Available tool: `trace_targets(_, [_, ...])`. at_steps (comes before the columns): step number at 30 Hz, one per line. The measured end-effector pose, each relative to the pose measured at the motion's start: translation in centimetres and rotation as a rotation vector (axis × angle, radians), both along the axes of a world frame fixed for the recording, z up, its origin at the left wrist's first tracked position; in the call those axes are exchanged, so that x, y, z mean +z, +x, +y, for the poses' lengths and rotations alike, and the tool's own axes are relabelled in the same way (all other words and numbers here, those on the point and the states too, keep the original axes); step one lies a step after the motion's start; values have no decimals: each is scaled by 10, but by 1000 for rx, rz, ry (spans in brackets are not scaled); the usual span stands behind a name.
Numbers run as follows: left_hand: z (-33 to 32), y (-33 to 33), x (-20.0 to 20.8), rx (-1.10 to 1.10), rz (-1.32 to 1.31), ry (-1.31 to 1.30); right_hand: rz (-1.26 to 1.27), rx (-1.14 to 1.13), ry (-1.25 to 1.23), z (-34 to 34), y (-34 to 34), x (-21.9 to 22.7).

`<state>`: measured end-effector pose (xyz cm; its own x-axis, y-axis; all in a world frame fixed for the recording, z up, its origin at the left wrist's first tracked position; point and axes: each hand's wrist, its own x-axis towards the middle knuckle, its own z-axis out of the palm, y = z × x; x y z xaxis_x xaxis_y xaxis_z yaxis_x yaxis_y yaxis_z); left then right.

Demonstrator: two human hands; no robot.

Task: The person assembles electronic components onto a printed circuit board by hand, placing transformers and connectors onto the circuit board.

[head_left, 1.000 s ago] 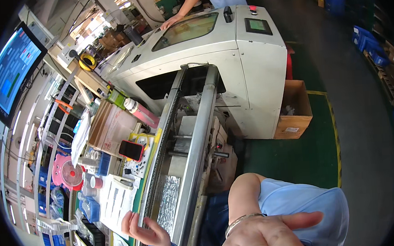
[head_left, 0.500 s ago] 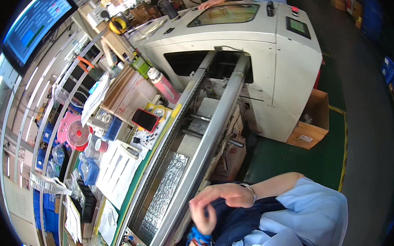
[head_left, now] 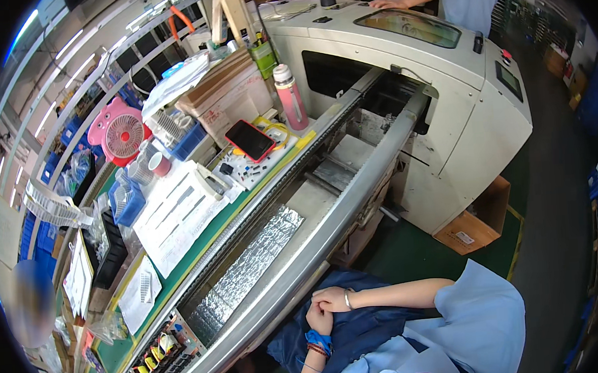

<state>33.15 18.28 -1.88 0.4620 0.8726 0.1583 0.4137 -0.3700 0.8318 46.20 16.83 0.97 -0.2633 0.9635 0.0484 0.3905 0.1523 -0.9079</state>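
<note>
Over dark blue cloth on my lap, my left hand (head_left: 318, 318) and my right hand (head_left: 330, 298) are folded together, fingers closed. My right hand lies across the top of my left, and no object shows between them. A blue band (head_left: 318, 341) circles my left wrist; a bracelet (head_left: 349, 299) circles my right. Just beyond them runs the metal rail (head_left: 278, 288) of a conveyor. Between the rails lies a crinkled silver foil sheet (head_left: 252, 262). At the conveyor's near left end sits a circuit board with yellow-wrapped components (head_left: 157, 357).
The conveyor runs into a large pale machine (head_left: 446, 107), where another person's hand (head_left: 389, 4) rests on top. Along the left bench are a red-edged phone (head_left: 250, 140), a pink bottle (head_left: 291, 98), papers (head_left: 176, 219) and a pink fan (head_left: 123, 133). A cardboard box (head_left: 475, 223) stands on the floor.
My hands have come down from above the near rail and folded together on my lap. The view has swung left, bringing the circuit board further into sight.
</note>
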Motion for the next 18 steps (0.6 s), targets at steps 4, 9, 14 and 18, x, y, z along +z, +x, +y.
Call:
trace_targets(4, [4,-1,-12,82,-76,-95,-5,-75,9,12,-5,-4])
trace_targets(9, [5,-8,-18,100,-91,-84,-22,-81,0,17,-11,-10])
trace_targets(14, [4,-9,-14,75,-32,-119,-33,-71,-4,13,-9,-8])
trace_targets(18, [-1,-29,10,-21,-35,-251,1,-25,61,9,0,-11])
